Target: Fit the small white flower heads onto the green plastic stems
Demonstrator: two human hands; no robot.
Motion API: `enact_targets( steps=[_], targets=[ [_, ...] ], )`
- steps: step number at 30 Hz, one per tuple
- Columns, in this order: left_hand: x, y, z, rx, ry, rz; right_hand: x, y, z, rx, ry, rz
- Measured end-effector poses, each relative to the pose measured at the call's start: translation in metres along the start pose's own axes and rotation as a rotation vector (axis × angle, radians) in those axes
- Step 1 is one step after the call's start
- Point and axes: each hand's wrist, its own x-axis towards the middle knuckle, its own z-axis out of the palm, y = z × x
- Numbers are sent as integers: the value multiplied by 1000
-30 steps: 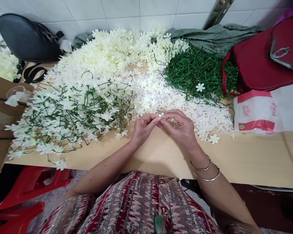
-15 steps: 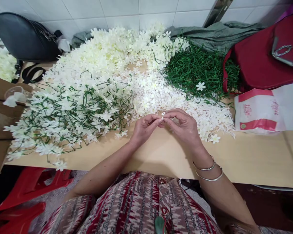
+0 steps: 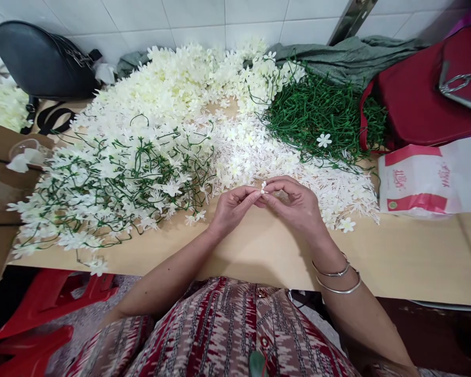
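Note:
My left hand [image 3: 235, 207] and my right hand [image 3: 294, 203] meet fingertip to fingertip above the table's near part. Pinched between them is a small white artificial flower piece [image 3: 263, 188], mostly covered by the fingers. Just beyond lies a heap of white flower pieces with thin stalks [image 3: 255, 152]. To the left spreads a pile of white flowers on green stems [image 3: 141, 183]. Loose green stems [image 3: 317, 115] are heaped to the back right, with a single white flower [image 3: 324, 140] on them.
Cream petals [image 3: 172, 78] are mounded along the tiled wall. A black bag [image 3: 43, 63] stands back left, above a cardboard box [image 3: 0, 209]. On the right are a red bag [image 3: 424, 94] and a red-and-white plastic packet [image 3: 414, 180]. Red stools [image 3: 51, 303] stand below the table edge.
My hands stay nearly in place, still pinching the small flower piece. Slightly more of its white shows between the fingertips now. The view has shifted a little.

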Motion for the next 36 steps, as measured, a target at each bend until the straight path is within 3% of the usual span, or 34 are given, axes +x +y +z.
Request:
enact_targets(
  steps=[10, 36],
  targets=[
    [-1, -12, -1, 41, -28, 14, 1, 2, -2, -58, 22, -31],
    [-2, 1, 1, 103, -3, 15, -1, 2, -1, -188, -36, -119]
  ],
)
